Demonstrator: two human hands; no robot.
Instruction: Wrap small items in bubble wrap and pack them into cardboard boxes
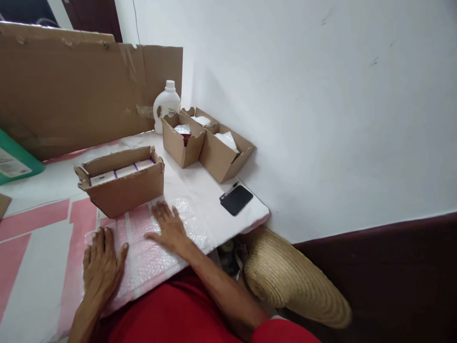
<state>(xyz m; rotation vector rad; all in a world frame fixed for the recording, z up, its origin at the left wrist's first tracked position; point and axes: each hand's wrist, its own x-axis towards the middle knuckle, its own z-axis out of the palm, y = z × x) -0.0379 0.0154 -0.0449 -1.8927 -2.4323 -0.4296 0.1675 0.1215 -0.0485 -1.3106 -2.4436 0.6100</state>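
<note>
A sheet of clear bubble wrap lies flat on the table near its front edge. On its left part rests my left hand, palm down with the fingers stretched out. My right hand lies flat toward the sheet's far right part, fingers spread. Neither hand holds anything. Just beyond the hands stands an open cardboard box with a row of white packs edged in purple inside.
Several open cardboard boxes with bubble-wrapped things stand by the wall. Behind them is a white jug. A black phone lies near the right edge. A green container is at left, a straw hat below the table, a large cardboard sheet behind.
</note>
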